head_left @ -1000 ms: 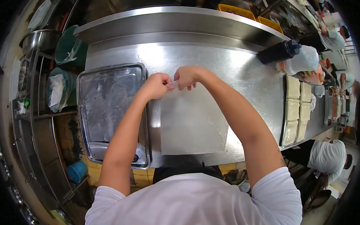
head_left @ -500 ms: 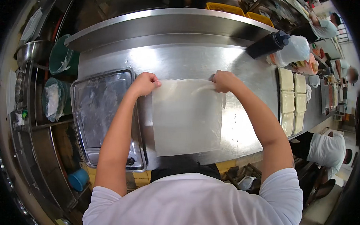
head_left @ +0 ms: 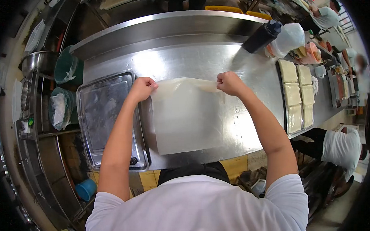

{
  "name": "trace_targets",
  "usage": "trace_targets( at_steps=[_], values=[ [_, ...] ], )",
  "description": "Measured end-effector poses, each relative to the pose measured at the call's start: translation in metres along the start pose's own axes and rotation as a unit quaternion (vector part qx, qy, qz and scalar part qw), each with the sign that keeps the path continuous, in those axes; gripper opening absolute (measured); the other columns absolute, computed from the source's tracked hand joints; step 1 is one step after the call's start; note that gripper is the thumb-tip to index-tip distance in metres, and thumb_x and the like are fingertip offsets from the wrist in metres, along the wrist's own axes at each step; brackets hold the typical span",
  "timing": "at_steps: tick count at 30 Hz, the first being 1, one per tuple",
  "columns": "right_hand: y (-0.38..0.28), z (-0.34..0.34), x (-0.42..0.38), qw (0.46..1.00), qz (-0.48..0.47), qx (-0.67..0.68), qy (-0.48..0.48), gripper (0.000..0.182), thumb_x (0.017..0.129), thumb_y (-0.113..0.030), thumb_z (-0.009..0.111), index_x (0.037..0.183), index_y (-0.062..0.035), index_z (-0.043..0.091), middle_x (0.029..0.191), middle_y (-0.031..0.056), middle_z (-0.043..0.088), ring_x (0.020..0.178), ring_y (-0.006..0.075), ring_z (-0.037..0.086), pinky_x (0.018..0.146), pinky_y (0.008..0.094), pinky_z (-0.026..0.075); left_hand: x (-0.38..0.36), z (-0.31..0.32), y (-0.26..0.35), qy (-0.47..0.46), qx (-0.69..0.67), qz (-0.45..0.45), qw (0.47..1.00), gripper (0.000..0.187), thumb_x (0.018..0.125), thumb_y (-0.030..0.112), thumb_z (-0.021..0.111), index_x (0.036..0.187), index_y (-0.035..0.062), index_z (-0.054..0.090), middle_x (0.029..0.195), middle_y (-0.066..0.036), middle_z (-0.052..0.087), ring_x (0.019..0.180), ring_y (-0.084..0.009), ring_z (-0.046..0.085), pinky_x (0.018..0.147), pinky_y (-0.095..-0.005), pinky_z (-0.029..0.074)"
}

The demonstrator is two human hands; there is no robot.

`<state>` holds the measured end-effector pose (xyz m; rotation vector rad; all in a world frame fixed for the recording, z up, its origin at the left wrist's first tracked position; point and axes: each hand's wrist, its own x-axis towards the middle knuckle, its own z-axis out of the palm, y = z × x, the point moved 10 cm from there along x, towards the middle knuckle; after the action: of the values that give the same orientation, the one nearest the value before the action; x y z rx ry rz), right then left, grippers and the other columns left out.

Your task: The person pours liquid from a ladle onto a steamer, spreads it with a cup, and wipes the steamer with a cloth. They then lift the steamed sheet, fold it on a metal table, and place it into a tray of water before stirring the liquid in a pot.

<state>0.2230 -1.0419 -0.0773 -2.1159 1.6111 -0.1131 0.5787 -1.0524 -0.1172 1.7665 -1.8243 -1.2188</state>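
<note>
Both hands pinched the far corners of a thin pale sheet [head_left: 185, 115] lying on the steel counter [head_left: 249, 130]: left hand [head_left: 142, 88], right hand [head_left: 229, 83]. It looked limp, light and tearable, best held by its corners.

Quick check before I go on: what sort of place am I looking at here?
Most likely a commercial food-prep kitchen: a long stainless steel counter, a floured metal tray, stacked pale sheets further along, and both hands lifting a thin dough-like sheet.

no readable text, labels or numbers anywhere (bottle and trays bear none visible).
</note>
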Motion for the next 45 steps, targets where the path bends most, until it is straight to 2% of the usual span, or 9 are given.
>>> trace_targets(
  at_steps=[8, 15, 19, 24, 27, 30, 33, 37, 45],
  values=[
    [-0.016, -0.023, -0.043, 0.997, 0.016, 0.0, 0.075, 0.014, 0.083, -0.019, 0.07, 0.083, -0.0051, 0.073, 0.082, 0.0201, 0.071, 0.08, 0.04, 0.068, 0.074, 0.0506, 0.054, -0.038, -0.007, -0.001, 0.06, -0.064, 0.027, 0.996, 0.018, 0.092, 0.016, 0.074, 0.098, -0.0006, 0.075, 0.079, -0.008, 0.074, 0.071, -0.0128, 0.062, 0.067, -0.0303, 0.05],
    [-0.021, -0.007, -0.122, 0.988, 0.011, 0.047, 0.147, 0.014, 0.086, -0.018, 0.069, 0.088, -0.0059, 0.076, 0.082, 0.0213, 0.071, 0.078, 0.0411, 0.069, 0.073, 0.0504, 0.055, -0.129, -0.011, 0.027, 0.12, 0.072, 0.083, 0.987, 0.016, 0.088, 0.011, 0.072, 0.102, 0.006, 0.078, 0.092, -0.015, 0.075, 0.082, -0.0265, 0.071, 0.078, -0.0372, 0.055],
    [-0.023, 0.048, -0.177, 0.996, 0.043, 0.044, 0.064, 0.017, 0.086, -0.012, 0.063, 0.094, -0.0063, 0.076, 0.088, 0.0213, 0.073, 0.083, 0.0411, 0.07, 0.079, 0.05, 0.056, -0.176, 0.023, 0.009, 0.074, 0.146, 0.101, 0.981, 0.019, 0.084, 0.012, 0.073, 0.102, 0.0082, 0.078, 0.096, -0.014, 0.075, 0.092, -0.033, 0.07, 0.084, -0.0423, 0.055],
    [-0.05, 0.07, -0.179, 0.993, 0.043, 0.067, 0.088, 0.034, 0.088, -0.014, 0.062, 0.121, -0.007, 0.069, 0.131, 0.0186, 0.066, 0.103, 0.0383, 0.069, 0.089, 0.047, 0.057, -0.196, 0.025, 0.025, 0.093, 0.146, 0.101, 0.98, 0.018, 0.083, 0.01, 0.077, 0.101, 0.007, 0.077, 0.098, -0.014, 0.074, 0.092, -0.0329, 0.069, 0.082, -0.0414, 0.055],
    [-0.095, 0.065, -0.154, 0.986, -0.018, 0.108, 0.127, 0.048, 0.096, -0.027, 0.061, 0.138, -0.0044, 0.057, 0.148, 0.0196, 0.054, 0.131, 0.0363, 0.056, 0.108, 0.0461, 0.047, -0.191, 0.018, 0.047, 0.116, 0.142, 0.112, 0.977, 0.019, 0.082, 0.011, 0.077, 0.101, 0.0076, 0.077, 0.1, -0.013, 0.074, 0.095, -0.0323, 0.068, 0.084, -0.0414, 0.055],
    [-0.081, 0.105, -0.129, 0.992, -0.031, -0.065, 0.101, 0.065, 0.102, -0.039, 0.053, 0.15, 0.0036, 0.041, 0.16, 0.0249, 0.035, 0.148, 0.0407, 0.033, 0.122, 0.0501, 0.028, -0.187, 0.011, 0.059, 0.133, 0.13, 0.143, 0.972, 0.017, 0.082, 0.011, 0.075, 0.099, 0.0082, 0.077, 0.1, -0.012, 0.075, 0.096, -0.0316, 0.068, 0.085, -0.0423, 0.054],
    [-0.024, 0.106, -0.131, 0.99, 0.079, -0.079, 0.086, 0.076, 0.104, -0.046, 0.048, 0.153, 0.0086, 0.03, 0.163, 0.0274, 0.025, 0.153, 0.0404, 0.021, 0.125, 0.0531, 0.015, -0.184, -0.002, 0.053, 0.144, 0.113, 0.149, 0.972, 0.017, 0.082, 0.01, 0.075, 0.099, 0.0081, 0.077, 0.099, -0.012, 0.075, 0.096, -0.0316, 0.068, 0.085, -0.0419, 0.054],
    [-0.024, 0.109, -0.133, 0.984, 0.111, -0.126, 0.061, 0.078, 0.104, -0.047, 0.045, 0.156, 0.0078, 0.025, 0.165, 0.0272, 0.02, 0.154, 0.04, 0.019, 0.126, 0.0515, 0.014, -0.187, -0.017, 0.037, 0.152, 0.087, 0.11, 0.978, 0.017, 0.082, 0.011, 0.076, 0.099, 0.0076, 0.077, 0.098, -0.012, 0.074, 0.095, -0.031, 0.068, 0.084, -0.0411, 0.055],
    [-0.208, 0.177, -0.073, 0.992, -0.073, -0.085, 0.052, 0.083, 0.103, -0.054, 0.043, 0.155, 0.0092, 0.028, 0.164, 0.0276, 0.024, 0.155, 0.0387, 0.018, 0.127, 0.0503, 0.012, -0.148, -0.036, 0.042, 0.182, 0.076, 0.084, 0.977, 0.02, 0.084, 0.014, 0.076, 0.102, 0.0062, 0.077, 0.102, -0.013, 0.074, 0.098, -0.0322, 0.068, 0.087, -0.0415, 0.054]
  ],
)
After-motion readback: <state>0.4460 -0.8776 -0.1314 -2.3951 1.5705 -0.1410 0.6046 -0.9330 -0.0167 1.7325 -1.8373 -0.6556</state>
